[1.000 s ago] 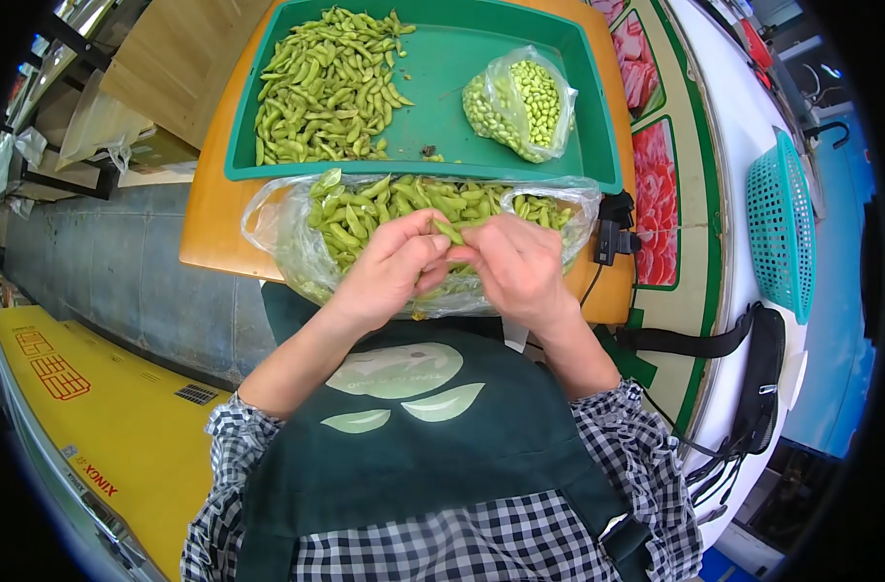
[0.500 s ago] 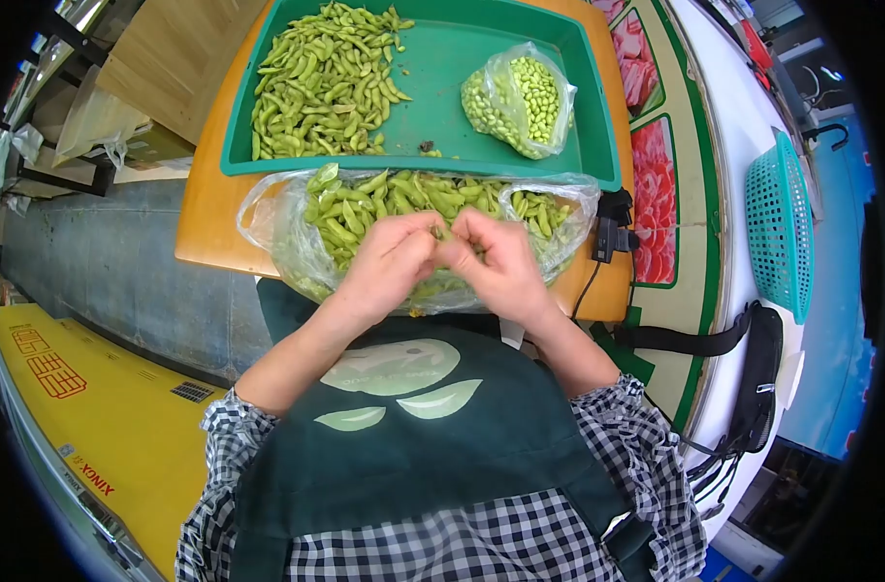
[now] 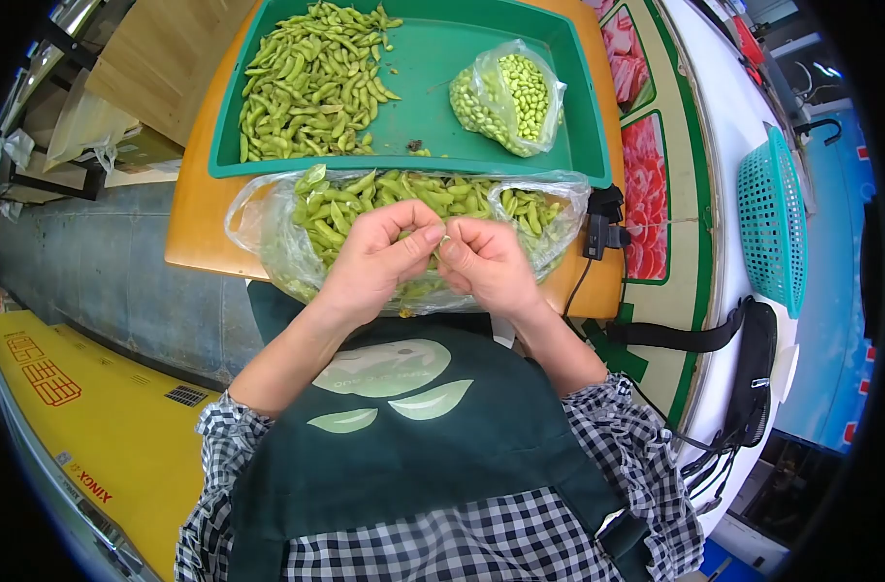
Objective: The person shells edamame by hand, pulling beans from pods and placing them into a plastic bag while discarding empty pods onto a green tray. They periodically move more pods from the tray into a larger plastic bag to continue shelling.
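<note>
Over a clear plastic bag [image 3: 281, 218] of green edamame pods [image 3: 442, 194], my left hand [image 3: 382, 260] and my right hand [image 3: 489, 267] meet with thumbs and forefingers pinched together. A small pale green bit of an edamame pod [image 3: 444, 240] shows between the fingertips; the rest is hidden. Behind the bag stands a green tray [image 3: 418, 97]. On its left side lies a heap of edamame pods [image 3: 311, 87], and on its right a clear bag of shelled beans [image 3: 526, 97] stands open at the top.
The tray and bag rest on a wooden table [image 3: 205, 228]. A black plug and cable [image 3: 602, 233] sit at its right edge. Farther right hang a teal basket [image 3: 774, 223] and a black strapped bag [image 3: 753, 388]. A yellow chest [image 3: 103, 427] stands at left.
My fingers have shifted slightly around the pod, with both hands still together over the bag. The whole view has moved a little, so the table appears slightly farther left.
</note>
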Demonstrator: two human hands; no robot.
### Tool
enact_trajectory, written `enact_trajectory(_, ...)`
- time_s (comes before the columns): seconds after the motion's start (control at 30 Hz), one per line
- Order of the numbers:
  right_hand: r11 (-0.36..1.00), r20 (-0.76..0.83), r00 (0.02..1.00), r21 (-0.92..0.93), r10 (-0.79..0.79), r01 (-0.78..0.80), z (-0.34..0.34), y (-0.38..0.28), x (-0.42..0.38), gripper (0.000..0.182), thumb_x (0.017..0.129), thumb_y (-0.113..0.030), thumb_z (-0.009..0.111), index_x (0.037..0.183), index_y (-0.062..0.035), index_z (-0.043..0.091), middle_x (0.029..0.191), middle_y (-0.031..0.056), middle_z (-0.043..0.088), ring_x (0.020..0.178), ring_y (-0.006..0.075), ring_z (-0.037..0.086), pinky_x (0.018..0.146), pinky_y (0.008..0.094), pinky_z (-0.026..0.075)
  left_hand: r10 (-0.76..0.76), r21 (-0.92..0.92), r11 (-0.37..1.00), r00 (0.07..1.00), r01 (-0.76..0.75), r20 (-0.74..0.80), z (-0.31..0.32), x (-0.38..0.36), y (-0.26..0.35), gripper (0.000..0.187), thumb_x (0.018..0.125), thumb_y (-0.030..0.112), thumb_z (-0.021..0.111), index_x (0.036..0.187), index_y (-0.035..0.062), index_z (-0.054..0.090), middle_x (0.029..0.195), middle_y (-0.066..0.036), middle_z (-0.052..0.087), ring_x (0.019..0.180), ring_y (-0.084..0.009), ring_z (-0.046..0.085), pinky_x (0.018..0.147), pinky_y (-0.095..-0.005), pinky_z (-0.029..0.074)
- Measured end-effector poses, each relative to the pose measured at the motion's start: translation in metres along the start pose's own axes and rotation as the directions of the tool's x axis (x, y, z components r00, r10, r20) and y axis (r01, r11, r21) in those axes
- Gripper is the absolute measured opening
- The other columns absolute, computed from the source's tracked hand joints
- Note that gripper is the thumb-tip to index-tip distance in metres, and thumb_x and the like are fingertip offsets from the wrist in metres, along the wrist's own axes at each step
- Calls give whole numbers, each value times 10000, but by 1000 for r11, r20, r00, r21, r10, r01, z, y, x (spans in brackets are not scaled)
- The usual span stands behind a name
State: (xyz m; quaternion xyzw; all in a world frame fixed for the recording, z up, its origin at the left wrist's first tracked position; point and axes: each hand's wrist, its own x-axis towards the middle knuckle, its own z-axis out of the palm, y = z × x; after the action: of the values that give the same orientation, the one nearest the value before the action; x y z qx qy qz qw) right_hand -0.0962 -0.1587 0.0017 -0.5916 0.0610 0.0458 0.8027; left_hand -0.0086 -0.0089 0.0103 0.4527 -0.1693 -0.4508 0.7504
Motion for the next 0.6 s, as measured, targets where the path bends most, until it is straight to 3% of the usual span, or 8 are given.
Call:
enact_trajectory(0.17, 989, -155, 980, 63, -121, 133, 13, 3, 1, 310, 982, -251, 498, 740, -59, 464, 573, -42, 429, 507, 38, 374, 449, 197, 299, -22, -136, 991, 998, 14, -61, 7, 2, -1, 153, 930, 183, 569, 878, 41, 548, 629, 71, 411, 515, -11, 305, 455, -184, 211)
enact_trajectory(0.3, 996, -125, 992, 87, 20, -9, 0, 2, 0, 243, 985, -227, 482, 855, -28, 536, 582, -30, 466, 520, 46, 414, 461, 208, 335, -74, -98, 994, 981, 56, -182, 5, 6, -5, 140, 929, 184, 568, 924, 47, 542, 592, 72, 389, 497, -28, 311, 459, -194, 221)
enact_trajectory(0.33, 993, -181, 983, -106, 27, -47, -2, -4, 0, 210, 980, -211, 483, 934, -22, 560, 585, -21, 486, 526, 52, 434, 472, 216, 353, -75, -102, 993, 980, 56, -186, 4, 6, -6, 140, 929, 184, 568, 924, 47, 542, 592, 72, 389, 497, -28, 311, 459, -194, 221)
enact_trajectory(0.4, 885, -270, 963, -452, -20, -108, -17, -8, 0, 207, 942, -155, 528, 1076, -18, 607, 600, 20, 541, 554, 68, 495, 517, 238, 403, -79, 117, 987, 968, 110, -239, 2, 7, -4, 229, 960, 261, 522, 1036, 46, 537, 598, 58, 398, 493, -37, 315, 456, -191, 227)
enact_trajectory(0.43, 885, -269, 963, -452, -19, -109, -23, -9, 0, 207, 942, -155, 528, 1076, -18, 607, 600, 20, 541, 554, 68, 495, 517, 238, 403, -80, 116, 987, 967, 110, -240, 2, 6, -2, 229, 960, 261, 522, 1036, 46, 537, 598, 58, 398, 493, -37, 315, 456, -191, 227)
enact_trajectory(0.5, 716, -274, 937, -697, -215, -40, -29, -9, -3, 171, 910, -137, 574, 998, -1, 629, 610, 37, 556, 569, 75, 511, 536, 246, 415, -101, 82, 990, 976, 119, -193, 4, 2, 3, 378, 993, 373, 424, 1179, 51, 493, 618, 36, 430, 500, -47, 327, 452, -186, 236)
enact_trajectory(0.57, 720, -238, 936, -693, -259, 23, -20, -17, -4, 140, 885, -111, 598, 953, 2, 644, 644, 60, 594, 573, 117, 559, 548, 268, 440, -101, 68, 991, 985, 111, -140, 6, 1, 3, 426, 998, 409, 379, 1222, 58, 468, 631, 21, 449, 505, -51, 338, 451, -184, 240)
enact_trajectory(0.6, 688, -119, 922, -702, -369, 184, -10, -22, -2, 145, 880, -103, 598, 974, -1, 641, 665, 70, 612, 581, 140, 584, 552, 278, 451, -93, 57, 994, 992, 98, -88, 6, 1, 3, 475, 1003, 446, 334, 1266, 65, 444, 643, 6, 467, 510, -55, 349, 449, -182, 243)
